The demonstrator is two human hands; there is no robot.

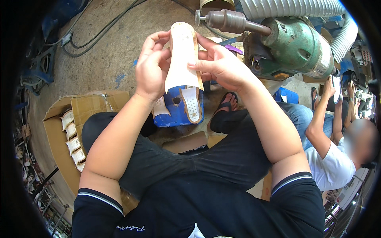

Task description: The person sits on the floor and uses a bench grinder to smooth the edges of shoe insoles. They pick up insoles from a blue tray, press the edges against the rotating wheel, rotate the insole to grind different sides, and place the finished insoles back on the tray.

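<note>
Between my hands is a white insole-shaped piece (182,59) with a tan edge, its rounded end pointing away from me. My left hand (151,65) grips its left edge, fingers partly behind it. On the other side my right hand (222,63) holds it, the thumb laid across its face. Below it a blue plastic stool (174,119) carries more such pieces: a white perforated insole piece (192,105) lies at the right, and another white piece (160,106) at the left, partly covered by the held one.
A green grinding machine (295,47) with a spindle (226,20) stands at the upper right, a grey hose (293,7) behind it. A cardboard box (91,107) of similar pieces (73,144) sits at my left. At the right a co-worker (329,158) holds a white piece (337,88).
</note>
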